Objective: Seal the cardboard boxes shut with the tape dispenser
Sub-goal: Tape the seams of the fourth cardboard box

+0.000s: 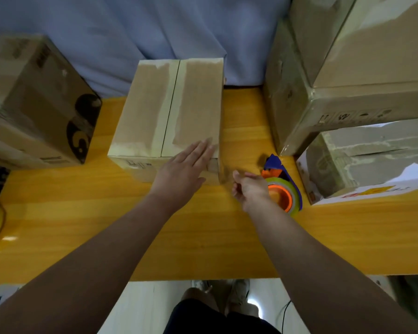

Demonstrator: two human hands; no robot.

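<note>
Head view: centre cardboard box (152, 109) sits on table (203, 242), flaps down. Top seam (170, 109) runs near-to-far, away from person. Seam shows as dark open line w/ pale bands of old tape residue either side; no fresh strip seen over it. L hand (181, 169) lies flat, fingers straight, on box top at near-R corner. Tape dispenser (285, 191) lies on table just R of box, apart from it, between box and white-sided carton (362, 165). Roll end is toward person, blue cutter end points away and slightly L, so long axis approx. parallel to seam. R hand (251, 189) is right beside dispenser on its L side, overlapping roll in view, fingers loosely curled, palm facing L. Cannot tell whether it touches dispenser or pinches clear tape; blur betw. thumb and box corner unresolved. Judgement: R hand is far nearer. Dispenser lies to its R, so pickup needs short reach R, then carry to a seam end. L hand looks placed to steady box.
</note>
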